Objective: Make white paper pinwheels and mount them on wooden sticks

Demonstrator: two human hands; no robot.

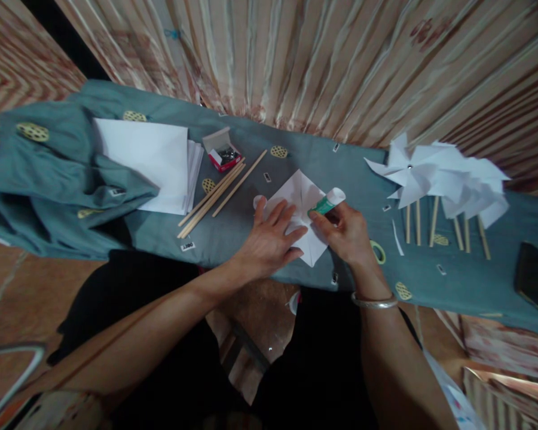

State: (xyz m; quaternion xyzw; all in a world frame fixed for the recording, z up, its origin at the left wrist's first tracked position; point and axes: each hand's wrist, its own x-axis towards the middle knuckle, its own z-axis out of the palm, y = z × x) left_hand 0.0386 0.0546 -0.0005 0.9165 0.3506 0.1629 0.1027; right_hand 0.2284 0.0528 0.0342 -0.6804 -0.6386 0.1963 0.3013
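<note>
A square of white paper [299, 188] with creases lies cornerwise on the cloth in front of me. My left hand [271, 242] rests on its left side, fingers spread flat. In my right hand [345, 230] is a green and white glue stick [325, 204], tilted, its lower end near the middle of the paper. Whether that end touches the paper I cannot tell. A small white round piece [259, 202] shows by my left fingertips. Beside my right wrist a light green loop [378, 252], like a scissors handle, is partly hidden.
Left of the paper lie several wooden sticks [213, 200], an open red box [225, 156] of small dark pieces, and a stack of white sheets [146, 161]. Several paper pinwheels [410, 170] overlap at the right, near a paper strip [398, 237] and a dark phone [534, 275].
</note>
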